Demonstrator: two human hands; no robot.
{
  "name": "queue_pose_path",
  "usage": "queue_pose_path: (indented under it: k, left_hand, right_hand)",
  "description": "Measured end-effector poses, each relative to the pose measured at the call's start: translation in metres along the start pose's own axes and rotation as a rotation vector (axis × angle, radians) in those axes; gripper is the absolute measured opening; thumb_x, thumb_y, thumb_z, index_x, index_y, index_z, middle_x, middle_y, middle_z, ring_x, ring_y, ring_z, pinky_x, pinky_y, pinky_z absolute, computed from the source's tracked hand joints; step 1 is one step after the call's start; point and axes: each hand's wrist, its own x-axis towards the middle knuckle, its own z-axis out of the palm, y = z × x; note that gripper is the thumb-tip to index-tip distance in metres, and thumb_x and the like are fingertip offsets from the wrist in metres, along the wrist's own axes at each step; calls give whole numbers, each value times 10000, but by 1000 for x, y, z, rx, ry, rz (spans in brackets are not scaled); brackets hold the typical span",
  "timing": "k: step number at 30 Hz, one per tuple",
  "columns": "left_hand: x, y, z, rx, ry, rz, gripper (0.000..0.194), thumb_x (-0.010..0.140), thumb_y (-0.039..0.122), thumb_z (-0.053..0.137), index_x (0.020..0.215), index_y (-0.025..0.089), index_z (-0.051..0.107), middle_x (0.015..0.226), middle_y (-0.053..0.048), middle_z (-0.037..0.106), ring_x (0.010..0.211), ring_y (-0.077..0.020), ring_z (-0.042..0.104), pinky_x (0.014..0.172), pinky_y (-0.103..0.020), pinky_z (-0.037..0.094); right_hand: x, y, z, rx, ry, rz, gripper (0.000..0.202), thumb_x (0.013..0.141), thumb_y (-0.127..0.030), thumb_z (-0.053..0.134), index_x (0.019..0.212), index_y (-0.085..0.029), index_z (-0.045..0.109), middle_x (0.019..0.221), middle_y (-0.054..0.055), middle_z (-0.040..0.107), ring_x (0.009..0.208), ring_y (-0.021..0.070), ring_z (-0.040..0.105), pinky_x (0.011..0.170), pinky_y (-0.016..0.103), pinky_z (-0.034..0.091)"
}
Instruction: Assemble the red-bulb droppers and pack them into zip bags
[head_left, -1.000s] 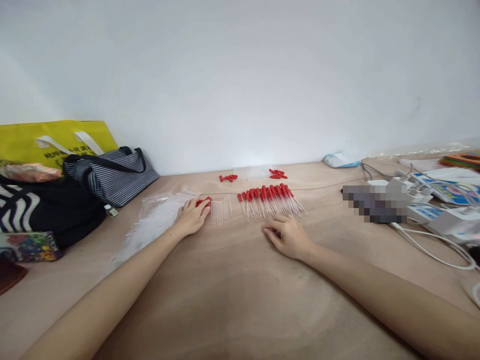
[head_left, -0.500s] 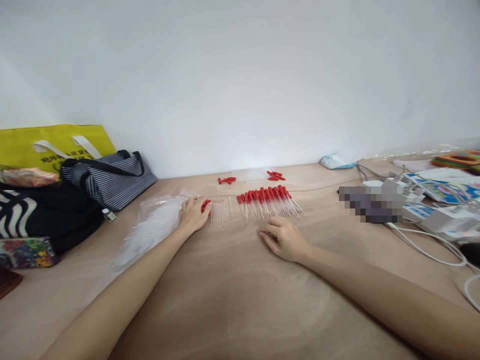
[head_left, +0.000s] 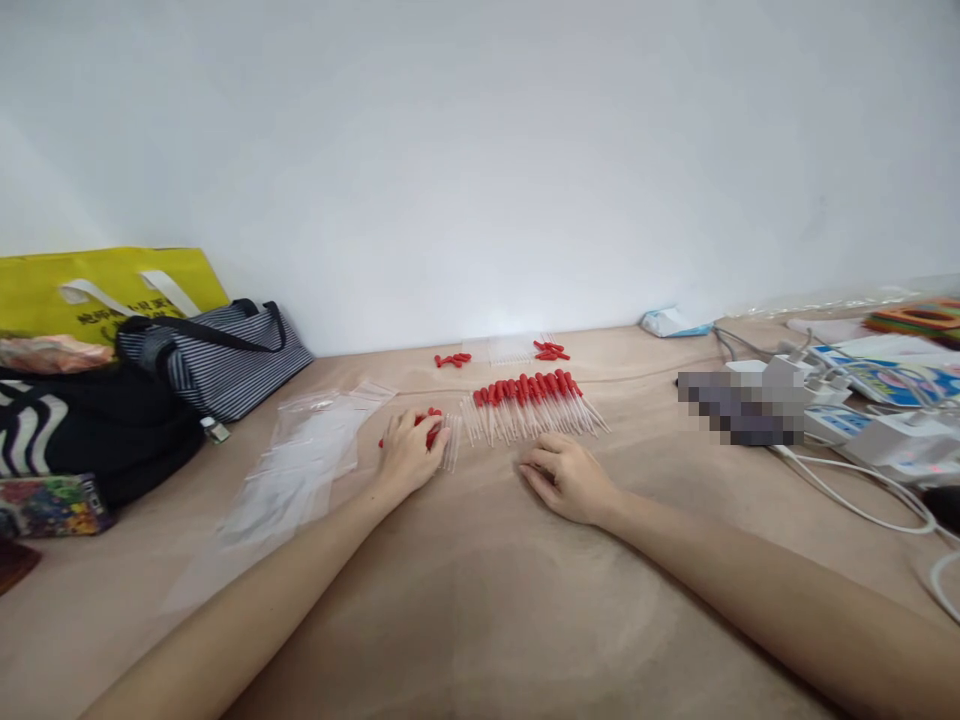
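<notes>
Left hand [head_left: 412,450] over red caps [head_left: 433,412], right hand [head_left: 568,482] curled near droppers [head_left: 534,390] (whether either grips anything, I can't tell).

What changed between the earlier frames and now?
The left hand moved right, away from the plastic bags, and now partly covers the loose clear tubes; more red caps show around it. Whether it grips any is unclear. The right hand and the row of red-capped tubes stayed where they were.
</notes>
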Motion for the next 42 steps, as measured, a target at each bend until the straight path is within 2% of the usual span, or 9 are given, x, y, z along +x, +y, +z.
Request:
queue_pose_path:
  k: [4,8,11,16,21,26,33,36,42]
  left_hand:
    - [-7,11,-10,-9,-19,13,286,800,349,432,966,202,613,1017,-76,552,970,-250,470,852,-421,341]
    - [21,14,-11,-95,-36,80,281,827,290,374,943,191,610,1024,-68,565,987,-231,480,900,-399,314]
    - [56,15,3,-197,-148,172,292,842,244,339,986,169,582,1054,-53,576,974,-174,510,869,-280,364]
    - [85,23,31,-204,-206,139,302,838,226,331,789,154,621,857,-57,647,797,-182,576,741,-272,423]
    - [73,26,32,-183,-175,43,227,791,200,406,748,171,627,838,-51,661,822,-204,580,753,-290,416]
    - [59,29,29,-168,-108,-46,324,758,179,462,1074,127,514,946,-92,636,910,-229,564,779,-311,412]
    - [36,53,25,-166,-105,6,282,776,167,436,1047,174,510,935,-54,623,859,-197,576,740,-281,429]
    - [44,45,20,-132,-80,-28,254,797,174,404,1020,164,526,984,-68,600,934,-198,543,808,-285,408]
    - [93,-9,22,-10,-37,-253,231,804,231,388,900,142,579,982,-139,580,1038,-289,468,863,-402,362]
  right_hand:
    - [0,0,0,-6,1,-2,167,802,-192,435,771,-153,593,705,46,539,682,142,468,645,254,371]
    - [0,0,1,-16,2,-5,167,802,-194,434,759,-156,591,699,45,537,675,142,465,636,254,366]
    - [0,0,0,-15,-7,-1,161,799,-187,437,759,-157,590,702,47,537,684,145,469,640,257,364]
    - [0,0,-1,-7,-21,11,163,802,-192,435,780,-159,593,716,52,542,699,149,478,654,262,367]
    - [1,0,-1,2,-41,13,165,803,-193,434,789,-159,595,720,52,545,698,149,481,653,261,368]
    - [1,0,-2,-1,-45,16,167,801,-186,436,773,-152,597,717,48,545,689,141,480,648,252,366]
    - [0,1,0,-4,-32,10,169,801,-187,438,764,-151,599,715,49,540,698,143,476,653,256,367]
    - [0,1,0,-3,-34,10,169,800,-185,437,767,-154,599,716,49,540,698,144,476,651,259,365]
    - [1,1,-1,-9,-32,9,163,800,-190,435,754,-158,588,696,44,533,674,142,480,633,254,360]
